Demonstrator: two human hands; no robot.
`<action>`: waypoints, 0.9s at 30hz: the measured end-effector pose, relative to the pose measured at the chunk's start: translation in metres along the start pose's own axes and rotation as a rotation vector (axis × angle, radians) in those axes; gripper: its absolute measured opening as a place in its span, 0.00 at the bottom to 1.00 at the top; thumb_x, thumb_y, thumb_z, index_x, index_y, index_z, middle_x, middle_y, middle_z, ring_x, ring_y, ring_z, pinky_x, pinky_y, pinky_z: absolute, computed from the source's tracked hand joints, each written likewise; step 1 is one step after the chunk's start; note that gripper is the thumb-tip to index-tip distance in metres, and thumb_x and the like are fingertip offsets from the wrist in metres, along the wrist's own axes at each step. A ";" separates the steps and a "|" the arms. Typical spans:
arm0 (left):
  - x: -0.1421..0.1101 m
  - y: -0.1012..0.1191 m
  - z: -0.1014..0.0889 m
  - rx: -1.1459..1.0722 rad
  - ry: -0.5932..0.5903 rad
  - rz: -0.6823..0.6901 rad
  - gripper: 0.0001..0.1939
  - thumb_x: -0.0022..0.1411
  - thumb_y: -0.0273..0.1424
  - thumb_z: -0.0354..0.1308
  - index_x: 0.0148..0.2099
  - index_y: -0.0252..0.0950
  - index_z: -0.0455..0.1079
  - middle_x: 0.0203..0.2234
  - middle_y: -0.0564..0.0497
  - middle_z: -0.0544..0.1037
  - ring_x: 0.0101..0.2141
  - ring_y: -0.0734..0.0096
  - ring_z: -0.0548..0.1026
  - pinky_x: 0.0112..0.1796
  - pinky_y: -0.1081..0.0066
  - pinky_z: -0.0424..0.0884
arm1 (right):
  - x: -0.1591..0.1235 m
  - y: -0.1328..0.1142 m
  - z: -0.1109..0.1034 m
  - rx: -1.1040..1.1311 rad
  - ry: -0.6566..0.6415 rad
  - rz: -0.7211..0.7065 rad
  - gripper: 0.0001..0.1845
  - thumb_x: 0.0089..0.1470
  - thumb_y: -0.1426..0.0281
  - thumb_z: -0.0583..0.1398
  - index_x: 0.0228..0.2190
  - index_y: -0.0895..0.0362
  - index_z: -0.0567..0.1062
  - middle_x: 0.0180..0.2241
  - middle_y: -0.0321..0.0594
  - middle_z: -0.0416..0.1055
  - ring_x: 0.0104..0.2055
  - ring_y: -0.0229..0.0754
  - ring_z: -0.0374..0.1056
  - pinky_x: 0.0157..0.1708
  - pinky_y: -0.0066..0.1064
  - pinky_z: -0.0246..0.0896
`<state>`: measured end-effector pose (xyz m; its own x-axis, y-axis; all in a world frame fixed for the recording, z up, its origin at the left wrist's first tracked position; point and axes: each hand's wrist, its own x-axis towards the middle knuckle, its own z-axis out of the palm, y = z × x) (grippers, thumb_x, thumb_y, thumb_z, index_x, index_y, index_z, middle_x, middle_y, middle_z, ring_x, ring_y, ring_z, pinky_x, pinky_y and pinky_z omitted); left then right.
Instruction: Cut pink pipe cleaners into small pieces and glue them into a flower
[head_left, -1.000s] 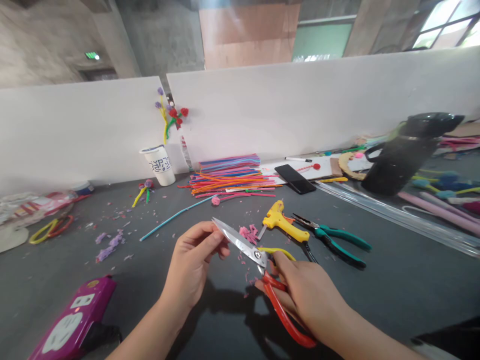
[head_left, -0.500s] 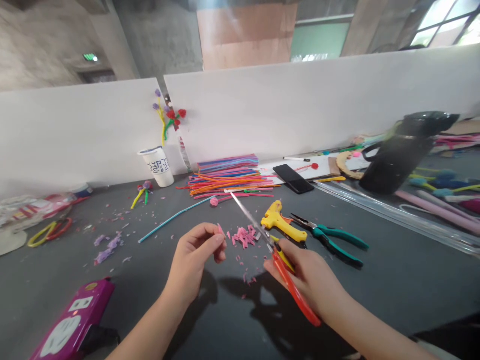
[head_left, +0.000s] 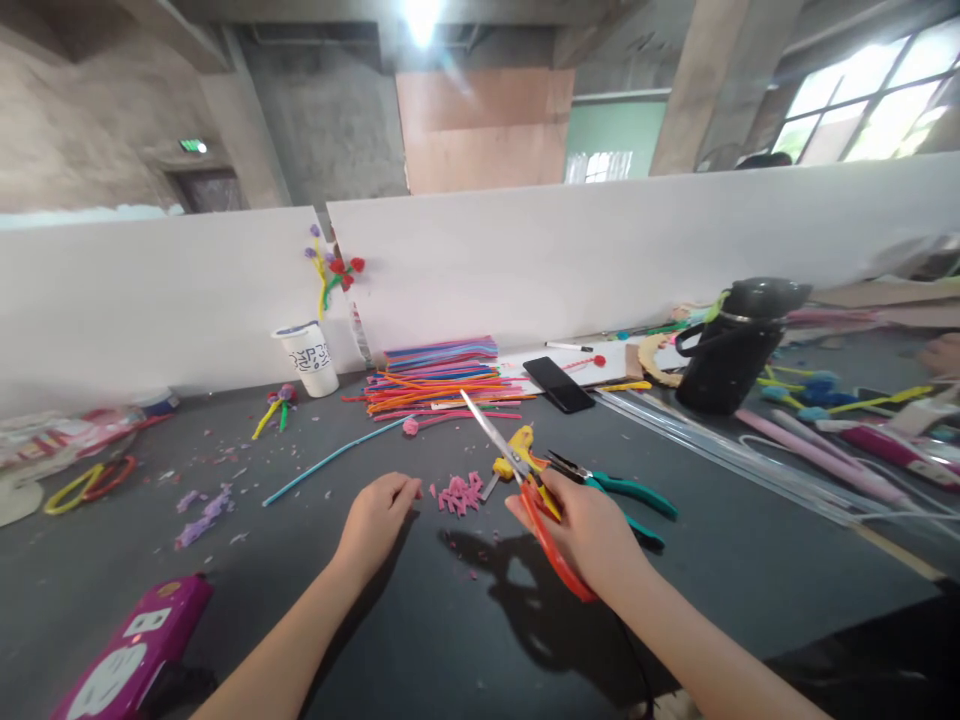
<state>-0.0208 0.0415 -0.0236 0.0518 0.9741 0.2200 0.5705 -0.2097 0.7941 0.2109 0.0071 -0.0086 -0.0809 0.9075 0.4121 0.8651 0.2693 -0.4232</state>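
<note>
My right hand [head_left: 581, 525] is closed around the handles of the scissors [head_left: 540, 510], which are orange-red with some yellow. Their metal blades point up and away, above the table. My left hand [head_left: 380, 515] is low over the table, fingers curled together; whatever is at its fingertips is too small to make out. Just right of it lies a small heap of pink pipe cleaner snippets [head_left: 460, 493]. Partly hidden behind the scissors are a yellow glue gun [head_left: 517, 450] and pliers with teal handles [head_left: 636, 490].
Bundled pipe cleaners [head_left: 435, 380], a phone [head_left: 559, 384] and a paper cup [head_left: 311, 362] stand at the back. A black thermos jug [head_left: 731, 350] is at right, near clear plastic sticks [head_left: 720, 450]. At left are a magenta box [head_left: 139, 645], purple scraps [head_left: 206, 518] and yellow-red handles [head_left: 90, 485].
My left hand has lowered towards the table, and the pink piece it pinched no longer shows clearly. The right hand still holds the scissors. The camera view has tilted up and shifted right.
</note>
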 end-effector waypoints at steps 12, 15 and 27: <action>-0.024 0.031 -0.030 -0.095 0.052 0.067 0.15 0.57 0.36 0.48 0.25 0.35 0.71 0.18 0.48 0.73 0.21 0.66 0.71 0.23 0.71 0.67 | -0.023 -0.008 -0.010 -0.104 -0.083 -0.250 0.16 0.43 0.65 0.61 0.35 0.60 0.70 0.37 0.46 0.69 0.42 0.49 0.62 0.44 0.37 0.55; -0.056 0.039 -0.030 0.005 0.161 0.157 0.12 0.57 0.33 0.51 0.40 0.37 0.71 0.33 0.44 0.77 0.36 0.56 0.73 0.37 0.62 0.68 | -0.028 -0.006 -0.014 -0.119 -0.106 -0.291 0.17 0.42 0.67 0.61 0.36 0.60 0.70 0.38 0.46 0.69 0.44 0.50 0.61 0.44 0.38 0.54; -0.117 0.043 0.006 0.918 -0.039 0.695 0.36 0.58 0.39 0.50 0.64 0.35 0.40 0.61 0.45 0.52 0.59 0.59 0.50 0.56 0.54 0.50 | -0.057 -0.038 -0.032 -0.176 -0.067 -0.297 0.17 0.41 0.67 0.61 0.36 0.60 0.70 0.36 0.46 0.70 0.41 0.49 0.63 0.43 0.37 0.55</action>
<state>0.0025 -0.0811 -0.0186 0.6048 0.6778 0.4181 0.7900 -0.5772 -0.2068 0.1985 -0.0647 0.0098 -0.3688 0.8188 0.4399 0.8706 0.4701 -0.1452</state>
